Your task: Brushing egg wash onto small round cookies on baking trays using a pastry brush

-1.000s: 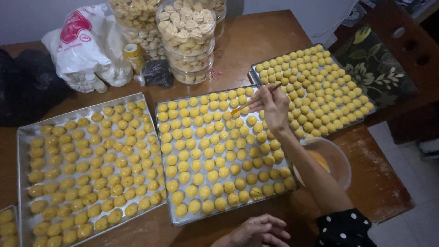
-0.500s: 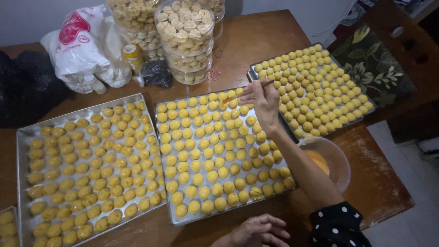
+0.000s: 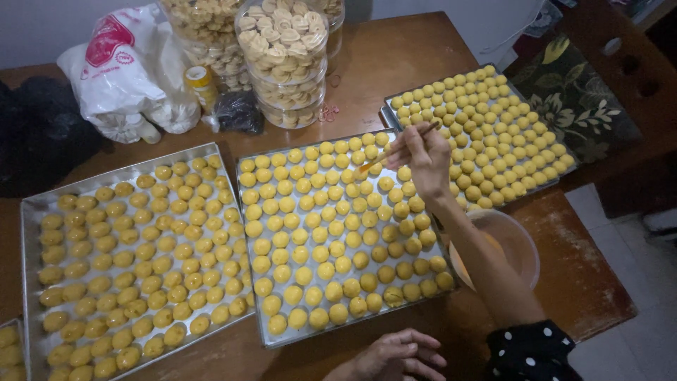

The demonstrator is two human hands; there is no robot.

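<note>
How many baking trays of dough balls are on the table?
4: the left tray, the middle tray under the right hand holding a brush, the far-right tray, and a fourth tray cut off at the lower-left edge; more may lie outside the frame.

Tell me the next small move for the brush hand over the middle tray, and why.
Probably lower the brush tip onto the next dough ball in the back rows of the middle tray. The right hand holds it just above them, and those balls look paler and duller than the glossy ones nearer the left hand.
</note>
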